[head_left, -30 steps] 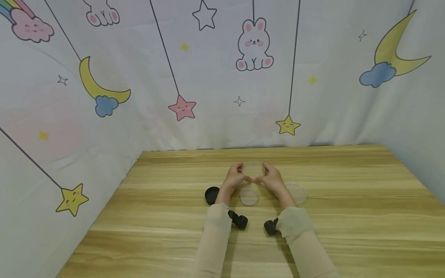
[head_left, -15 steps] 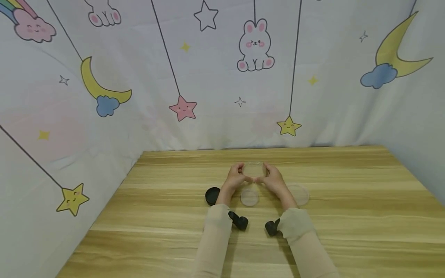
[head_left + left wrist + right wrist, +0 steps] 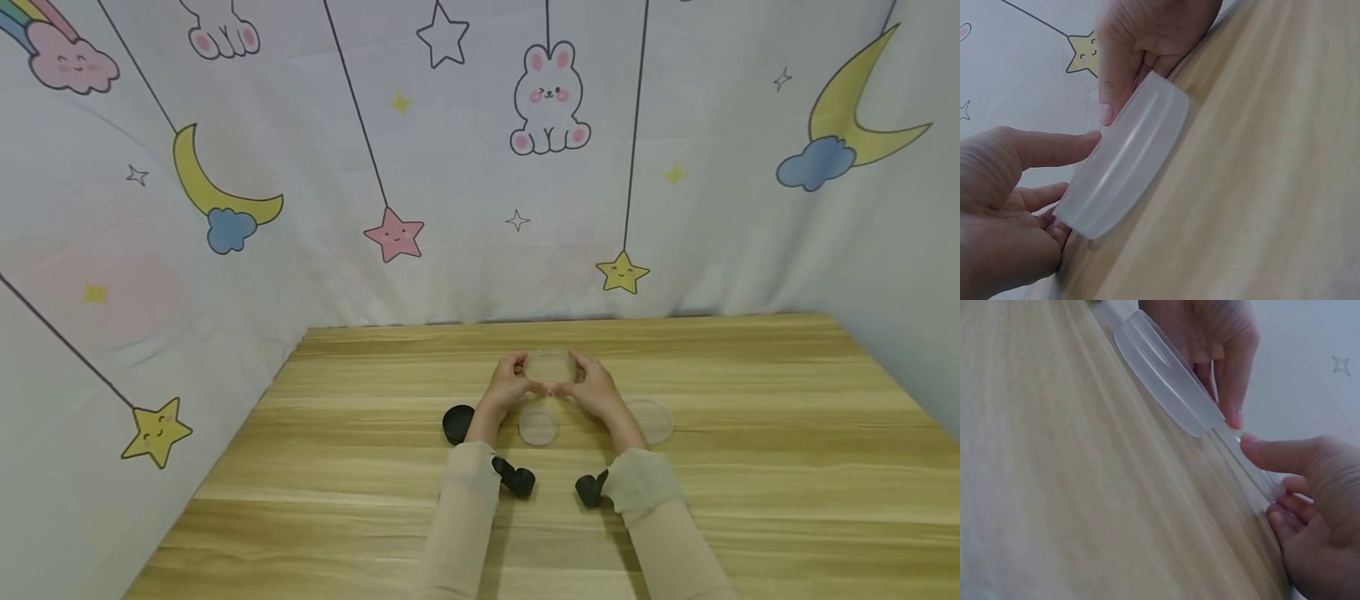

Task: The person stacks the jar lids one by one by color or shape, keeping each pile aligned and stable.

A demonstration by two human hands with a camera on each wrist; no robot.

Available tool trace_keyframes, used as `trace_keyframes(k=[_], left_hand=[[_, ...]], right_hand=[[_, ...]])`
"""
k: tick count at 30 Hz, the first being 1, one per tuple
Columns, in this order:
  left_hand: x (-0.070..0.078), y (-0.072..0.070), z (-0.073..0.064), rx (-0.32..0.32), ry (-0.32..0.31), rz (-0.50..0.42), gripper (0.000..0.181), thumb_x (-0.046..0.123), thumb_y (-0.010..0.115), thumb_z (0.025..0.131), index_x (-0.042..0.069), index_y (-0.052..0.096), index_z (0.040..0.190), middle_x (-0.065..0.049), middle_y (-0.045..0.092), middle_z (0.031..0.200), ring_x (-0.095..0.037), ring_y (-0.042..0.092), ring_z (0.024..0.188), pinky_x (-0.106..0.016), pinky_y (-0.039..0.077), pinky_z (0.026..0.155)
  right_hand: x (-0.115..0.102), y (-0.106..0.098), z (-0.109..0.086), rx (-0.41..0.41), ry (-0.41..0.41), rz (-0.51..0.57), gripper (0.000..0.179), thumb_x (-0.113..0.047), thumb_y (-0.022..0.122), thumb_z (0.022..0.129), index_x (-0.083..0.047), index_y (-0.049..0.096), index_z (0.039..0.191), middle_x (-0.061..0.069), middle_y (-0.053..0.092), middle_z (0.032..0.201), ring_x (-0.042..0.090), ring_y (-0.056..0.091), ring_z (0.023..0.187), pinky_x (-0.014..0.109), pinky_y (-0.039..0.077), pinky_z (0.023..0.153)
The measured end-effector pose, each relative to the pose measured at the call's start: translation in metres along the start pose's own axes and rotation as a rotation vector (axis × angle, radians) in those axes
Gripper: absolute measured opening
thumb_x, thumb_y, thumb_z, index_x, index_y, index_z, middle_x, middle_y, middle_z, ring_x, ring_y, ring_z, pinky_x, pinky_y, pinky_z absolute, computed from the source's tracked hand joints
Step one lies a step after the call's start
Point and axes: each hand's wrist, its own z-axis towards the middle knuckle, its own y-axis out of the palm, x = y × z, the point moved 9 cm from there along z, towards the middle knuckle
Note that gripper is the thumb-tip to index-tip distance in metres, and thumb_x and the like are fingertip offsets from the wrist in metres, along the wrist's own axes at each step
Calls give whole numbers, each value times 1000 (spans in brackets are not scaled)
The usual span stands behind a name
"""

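Both hands hold a clear, shallow round dish (image 3: 550,367) (image 3: 1254,467) near the back of the table. My left hand (image 3: 507,382) grips its left side and my right hand (image 3: 591,386) its right, with the thumbs meeting at the near edge. Closer to me, between the wrists, sits a smaller translucent round dish (image 3: 537,427). In the left wrist view this small dish (image 3: 1125,159) covers most of the held one. A larger clear disc (image 3: 656,422) lies beside the right forearm, and a black round container (image 3: 457,424) stands by the left one, partly hidden.
The wooden table (image 3: 337,517) ends at a white curtain (image 3: 465,283) printed with stars, moons and rabbits. A black wrist camera juts inward from each sleeve, the left camera (image 3: 517,481) and the right camera (image 3: 591,489) hanging low over the table.
The right hand and forearm have shifted slightly right, and the larger clear disc beside that forearm has slid right as well. The held dish stays nearly in place.
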Motion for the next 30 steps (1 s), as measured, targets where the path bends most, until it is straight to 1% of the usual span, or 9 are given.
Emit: trace_keyframes(k=[6, 10, 14, 18, 24, 26, 30], left_hand=[[-4, 0, 0, 11, -24, -1, 80, -1, 79, 74, 0, 41, 145, -18, 46, 141, -31, 41, 131, -44, 36, 111], [-4, 1, 1, 15, -21, -4, 79, -2, 78, 74, 0, 42, 144, -18, 46, 140, -31, 41, 130, -44, 35, 111], [-3, 1, -1, 24, -22, -2, 78, -2, 78, 74, 0, 43, 143, -18, 48, 139, -30, 42, 128, -44, 37, 110], [-1, 0, -2, 32, -32, -20, 77, -2, 78, 74, 1, 44, 143, -18, 48, 138, -29, 44, 125, -43, 38, 108], [1, 0, -4, 24, -42, -68, 75, -1, 77, 78, 2, 42, 144, -18, 53, 133, -28, 53, 115, -41, 43, 103], [2, 1, -5, 19, -49, -81, 75, 0, 77, 78, 2, 41, 145, -19, 54, 132, -30, 56, 114, -43, 44, 103], [5, 1, -6, 15, -63, -97, 75, 3, 76, 80, 3, 41, 145, -20, 52, 138, -33, 56, 119, -46, 42, 106]], right_hand=[[2, 1, -2, -19, 9, 39, 80, -18, 73, 88, 5, 28, 150, 28, 31, 154, 44, 34, 141, 52, 32, 115], [3, 0, -2, -29, 16, 64, 81, -19, 73, 88, 4, 27, 151, 28, 30, 155, 44, 35, 141, 51, 33, 114], [3, 0, -2, -34, 7, 69, 81, -19, 73, 88, 5, 28, 151, 28, 30, 154, 44, 35, 141, 50, 33, 115], [2, -1, -1, -36, 8, 80, 80, -18, 72, 89, 4, 28, 151, 28, 29, 155, 44, 34, 141, 50, 33, 115], [2, -2, -2, -54, 29, 136, 79, -16, 70, 90, 3, 25, 152, 27, 25, 157, 44, 31, 143, 50, 32, 115], [3, -3, -2, -55, 41, 157, 78, -16, 69, 91, 3, 25, 152, 27, 24, 158, 43, 30, 143, 49, 32, 115], [3, -7, -2, -45, 64, 187, 77, -16, 69, 91, -1, 26, 153, 25, 25, 158, 43, 30, 144, 50, 33, 115]])
